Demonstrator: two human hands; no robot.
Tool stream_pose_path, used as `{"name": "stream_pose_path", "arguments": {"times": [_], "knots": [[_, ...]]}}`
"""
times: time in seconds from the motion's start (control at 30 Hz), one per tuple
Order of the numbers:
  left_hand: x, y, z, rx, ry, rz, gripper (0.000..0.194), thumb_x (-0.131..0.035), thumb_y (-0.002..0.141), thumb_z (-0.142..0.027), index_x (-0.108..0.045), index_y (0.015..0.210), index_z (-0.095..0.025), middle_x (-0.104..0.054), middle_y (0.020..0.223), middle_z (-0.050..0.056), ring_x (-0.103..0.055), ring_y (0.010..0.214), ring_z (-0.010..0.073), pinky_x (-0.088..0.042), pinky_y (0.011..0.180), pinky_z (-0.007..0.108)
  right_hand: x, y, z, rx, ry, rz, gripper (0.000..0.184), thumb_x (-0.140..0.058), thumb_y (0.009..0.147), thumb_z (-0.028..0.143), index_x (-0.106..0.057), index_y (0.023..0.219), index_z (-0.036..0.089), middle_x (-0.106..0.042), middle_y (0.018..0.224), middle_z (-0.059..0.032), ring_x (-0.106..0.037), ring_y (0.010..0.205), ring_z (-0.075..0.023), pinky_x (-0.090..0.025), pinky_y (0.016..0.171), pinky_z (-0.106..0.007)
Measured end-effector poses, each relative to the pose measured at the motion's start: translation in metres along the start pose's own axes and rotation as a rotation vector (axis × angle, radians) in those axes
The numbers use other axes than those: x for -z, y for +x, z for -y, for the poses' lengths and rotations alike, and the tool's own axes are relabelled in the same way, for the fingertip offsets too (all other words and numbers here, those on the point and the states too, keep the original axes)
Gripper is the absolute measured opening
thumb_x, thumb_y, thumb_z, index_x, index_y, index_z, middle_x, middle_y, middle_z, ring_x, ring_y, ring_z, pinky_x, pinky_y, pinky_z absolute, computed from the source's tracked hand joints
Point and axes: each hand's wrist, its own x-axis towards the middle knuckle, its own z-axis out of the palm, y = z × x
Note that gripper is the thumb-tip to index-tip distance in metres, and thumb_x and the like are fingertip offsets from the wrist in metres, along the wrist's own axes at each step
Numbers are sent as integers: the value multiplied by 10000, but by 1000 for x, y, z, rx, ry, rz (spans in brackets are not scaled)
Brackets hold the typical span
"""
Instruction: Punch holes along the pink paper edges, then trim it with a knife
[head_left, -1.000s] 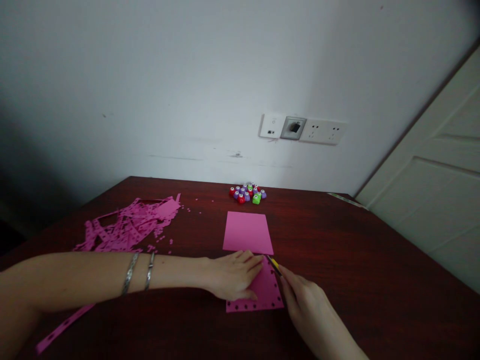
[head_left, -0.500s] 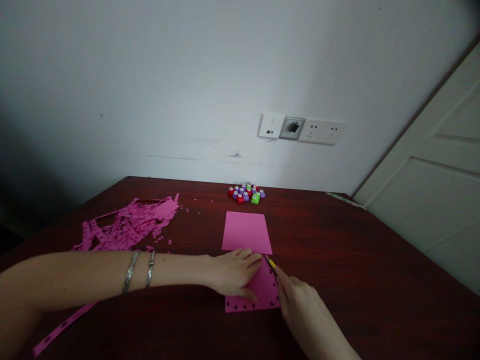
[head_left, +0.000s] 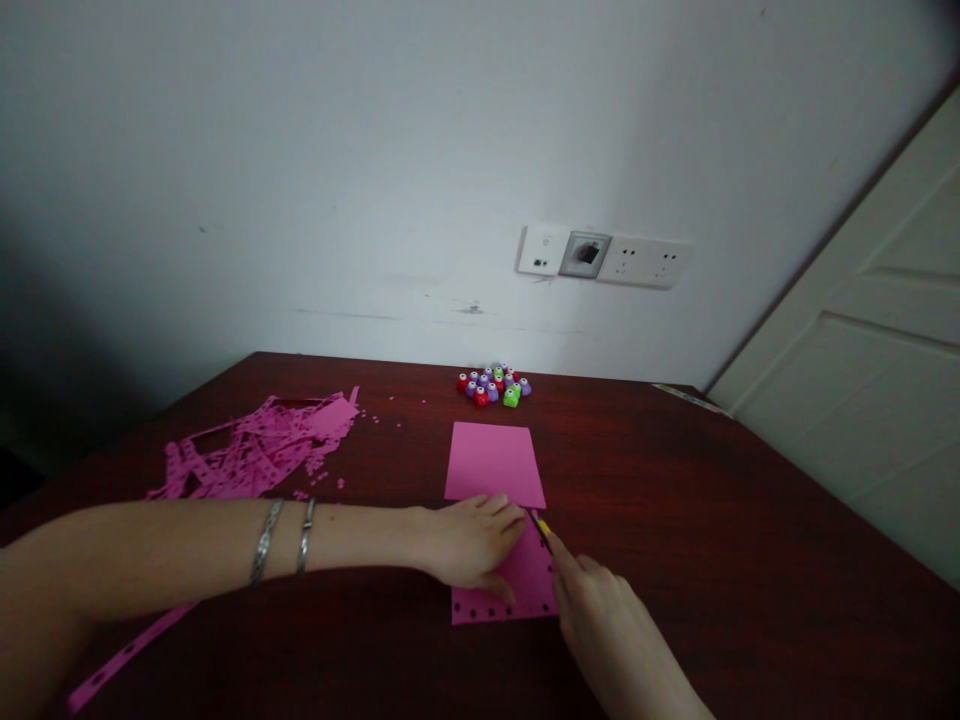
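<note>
My left hand (head_left: 469, 545) lies flat, fingers stretched, pressing down a small pink paper sheet (head_left: 525, 585) with a row of punched holes along its near edge. My right hand (head_left: 600, 620) is closed round a thin yellow-and-black cutter (head_left: 541, 528), whose tip rests at the sheet's right edge by my left fingertips. A second, plain pink sheet (head_left: 495, 463) lies just beyond on the dark wooden table (head_left: 712, 520). Two silver bangles sit on my left wrist.
A heap of pink paper scraps and punched strips (head_left: 255, 455) covers the table's left side, with one long strip (head_left: 120, 655) near the front left. A cluster of small coloured punches (head_left: 493, 385) stands at the far edge by the wall. A door is at the right.
My right hand with the cutter has slid slightly left and nearer along the sheet's right edge. My left hand stays pressed on the sheet.
</note>
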Motion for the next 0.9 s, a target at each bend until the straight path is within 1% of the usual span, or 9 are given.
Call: {"name": "stream_pose_path", "arguments": {"times": [0.1, 0.27, 0.43, 0.6, 0.7, 0.8, 0.9], "knots": [[4, 0, 0, -96, 15, 45, 724, -439, 787, -606, -434, 1211, -20, -522, 1148, 192, -475, 993, 279, -367, 855, 339, 2, -2, 2, -5, -6, 19, 491, -379, 775, 4, -514, 1218, 167, -677, 764, -71, -675, 620, -205, -510, 522, -253], [11, 1, -1, -85, 11, 80, 709, -439, 802, -581, -418, 1226, -13, -515, 1154, 189, -470, 1006, 275, -370, 866, 335, 1, -4, 4, 9, -40, 3, 520, -370, 747, -26, -519, 1219, 134, -676, 756, -89, -671, 597, -212, -520, 508, -276], [12, 1, 0, -92, 2, 95, 681, -419, 817, -567, -409, 1224, -21, -509, 1146, 179, -471, 1008, 260, -375, 858, 326, -6, -8, 3, 17, -97, -51, 536, -397, 724, -25, -535, 1211, 150, -678, 737, -88, -664, 561, -203, -509, 474, -253], [8, 2, 1, -88, 5, 73, 622, -454, 798, -563, -464, 1138, -42, -538, 1055, 162, -490, 942, 245, -392, 810, 326, -7, -14, 4, -5, -94, -46, 511, -404, 748, -3, -541, 1211, 165, -678, 733, -75, -665, 566, -188, -510, 479, -237], [7, 3, 1, -75, -16, 83, 583, -477, 789, -553, -480, 1100, -60, -538, 1043, 155, -490, 932, 241, -389, 807, 330, -5, -18, 5, -14, -105, -27, 533, -407, 735, -22, -548, 1205, 187, -676, 717, -57, -664, 550, -180, -500, 452, -218], [7, 3, 2, -67, -56, 107, 617, -485, 786, -547, -440, 1159, -58, -522, 1084, 165, -478, 972, 252, -377, 830, 339, -3, -20, 8, -18, -107, -6, 540, -421, 723, -30, -557, 1195, 194, -675, 711, -50, -664, 538, -182, -495, 428, -212], [6, 3, 4, -63, -85, 128, 685, -481, 783, -548, -371, 1246, -56, -491, 1144, 173, -457, 1018, 264, -369, 852, 347, -2, -21, 9, -22, -111, -12, 532, -435, 723, -25, -563, 1189, 198, -675, 708, -53, -665, 532, -185, -493, 418, -208]]}}
